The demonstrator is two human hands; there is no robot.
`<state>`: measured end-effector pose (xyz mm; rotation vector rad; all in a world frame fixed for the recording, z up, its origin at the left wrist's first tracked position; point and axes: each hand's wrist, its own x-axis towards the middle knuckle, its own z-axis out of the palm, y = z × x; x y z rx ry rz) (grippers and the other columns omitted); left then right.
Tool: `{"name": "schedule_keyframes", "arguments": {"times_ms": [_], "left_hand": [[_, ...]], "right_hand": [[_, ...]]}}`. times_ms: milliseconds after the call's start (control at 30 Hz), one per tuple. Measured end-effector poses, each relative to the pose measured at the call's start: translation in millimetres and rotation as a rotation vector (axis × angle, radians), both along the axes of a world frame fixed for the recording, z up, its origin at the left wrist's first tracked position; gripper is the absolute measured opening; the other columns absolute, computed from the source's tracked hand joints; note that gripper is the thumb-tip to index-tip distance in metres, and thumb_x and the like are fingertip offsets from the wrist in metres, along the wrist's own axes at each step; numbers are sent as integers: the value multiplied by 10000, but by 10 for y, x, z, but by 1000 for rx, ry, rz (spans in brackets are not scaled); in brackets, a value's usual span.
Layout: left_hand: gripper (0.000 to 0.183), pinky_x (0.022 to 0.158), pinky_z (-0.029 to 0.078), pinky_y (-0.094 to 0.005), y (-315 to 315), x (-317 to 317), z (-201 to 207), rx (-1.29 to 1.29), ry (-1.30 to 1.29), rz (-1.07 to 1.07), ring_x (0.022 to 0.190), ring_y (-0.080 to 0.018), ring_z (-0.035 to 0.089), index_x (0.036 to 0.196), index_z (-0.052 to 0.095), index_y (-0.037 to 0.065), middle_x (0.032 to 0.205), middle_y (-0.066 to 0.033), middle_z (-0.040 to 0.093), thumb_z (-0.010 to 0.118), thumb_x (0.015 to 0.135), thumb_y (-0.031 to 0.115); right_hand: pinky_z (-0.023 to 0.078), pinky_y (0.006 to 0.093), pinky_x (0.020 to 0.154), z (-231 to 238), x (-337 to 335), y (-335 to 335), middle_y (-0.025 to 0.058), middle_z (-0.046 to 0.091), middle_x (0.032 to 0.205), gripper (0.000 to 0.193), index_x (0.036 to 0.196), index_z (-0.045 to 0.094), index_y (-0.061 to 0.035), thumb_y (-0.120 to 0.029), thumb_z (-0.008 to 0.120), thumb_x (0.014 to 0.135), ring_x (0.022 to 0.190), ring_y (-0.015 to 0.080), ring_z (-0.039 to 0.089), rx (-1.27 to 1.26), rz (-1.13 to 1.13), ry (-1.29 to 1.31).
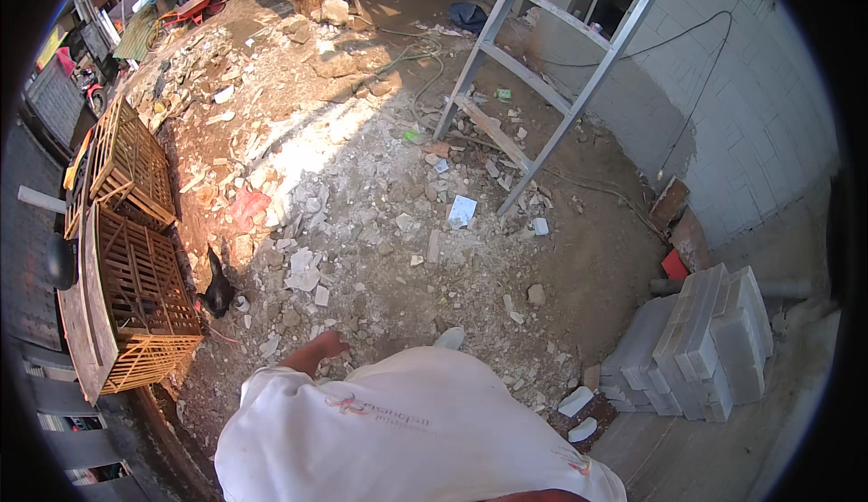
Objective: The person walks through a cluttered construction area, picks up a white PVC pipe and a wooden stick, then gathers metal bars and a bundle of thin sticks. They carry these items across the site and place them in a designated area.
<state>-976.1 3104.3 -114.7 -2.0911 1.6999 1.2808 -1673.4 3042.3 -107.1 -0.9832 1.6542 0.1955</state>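
My left hand (333,344) hangs in front of my white shirt (398,421), over ground strewn with rubble. Its fingers are too small and blurred to show whether they are apart or curled, and no object shows in it. Pale broken pieces and stones lie on the ground around it, among them a pale slab piece (449,337) close to my shirt. Of my right arm only a strip of skin shows at the lower edge; the right hand is out of view.
Slatted wooden crates (149,276) stand at the left, with a dark bird (217,287) beside them. A metal ladder (551,95) rises ahead on the right. Stacked grey blocks (696,344) sit near the block wall (723,122). A hose (438,54) trails over the ground.
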Motion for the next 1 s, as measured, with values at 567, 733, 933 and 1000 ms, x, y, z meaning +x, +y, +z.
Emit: {"name": "schedule_keyframes", "arguments": {"times_ms": [567, 733, 933, 1000], "left_hand": [[547, 603, 460, -284, -3277, 1501, 5992, -2283, 37, 50, 698, -195, 540, 1158, 558, -46, 870, -142, 578, 651, 887, 420], [581, 613, 467, -295, -3506, 2201, 6696, -2473, 99, -418, 701, -201, 542, 1174, 548, -56, 892, -149, 577, 589, 908, 460], [569, 608, 461, -294, -4278, 2976, 6859, -2433, 132, -522, 692, -199, 539, 1172, 550, -53, 880, -144, 576, 592, 908, 450], [565, 606, 459, -293, -4512, 3225, 6864, -2424, 138, -536, 689, -199, 538, 1171, 551, -52, 875, -143, 575, 593, 908, 447]], "right_hand": [[480, 352, 545, 471, 2655, -5457, 90, 639, 900, 406, 1231, 562, -117, -277, 649, 868, 689, 191, 612, -654, 252, 74], [463, 423, 871, 118, 3189, -6118, 146, 613, 1177, 528, 1260, 569, -134, -447, 636, 840, 1054, 305, 590, -640, 407, 94], [484, 435, 886, 249, 4073, -5933, 133, 625, 1192, 543, 1257, 580, -124, -463, 640, 837, 1037, 300, 619, -330, 320, 29], [532, 431, 762, 365, 4305, -6062, 106, 637, 1103, 430, 1206, 591, -133, -358, 661, 847, 934, 269, 637, -208, 268, 26]]}}
